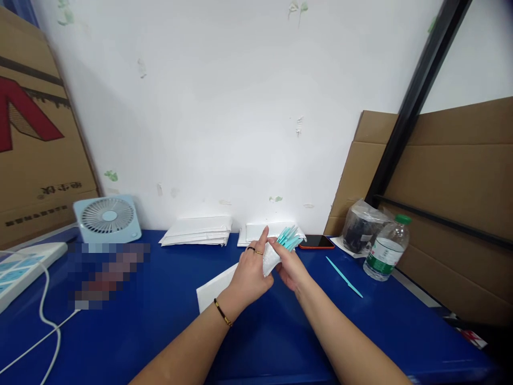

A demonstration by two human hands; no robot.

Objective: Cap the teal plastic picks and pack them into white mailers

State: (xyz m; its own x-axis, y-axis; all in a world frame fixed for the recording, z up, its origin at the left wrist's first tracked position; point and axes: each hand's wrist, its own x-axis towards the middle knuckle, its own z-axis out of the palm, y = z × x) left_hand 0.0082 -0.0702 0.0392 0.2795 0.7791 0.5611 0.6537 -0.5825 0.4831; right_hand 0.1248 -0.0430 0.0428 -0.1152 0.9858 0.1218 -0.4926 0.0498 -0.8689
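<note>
My left hand (pixel 252 267) is closed on a piece of bubble wrap (pixel 271 259), its index finger pointing up. From the right side, my right hand (pixel 292 266) grips the same wrap, thumb on top. A bundle of slim turquoise plastic sticks (pixel 289 238) pokes out of the wrap's upper end; their lower parts are hidden. Below my left wrist lies a flat white envelope (pixel 216 289), partly covered by the hand. One loose turquoise stick (pixel 344 277), with a narrow notch along it, rests on the blue table to the right of my hands.
Stacked white envelopes (pixel 196 231) and a second white pile (pixel 256 231) lie by the wall. A phone (pixel 316 242), a bagged dark object (pixel 358 230) and a water bottle (pixel 385 251) are at right. Left are a fan (pixel 108 218), power strip (pixel 30 267) and white cable (pixel 50 321).
</note>
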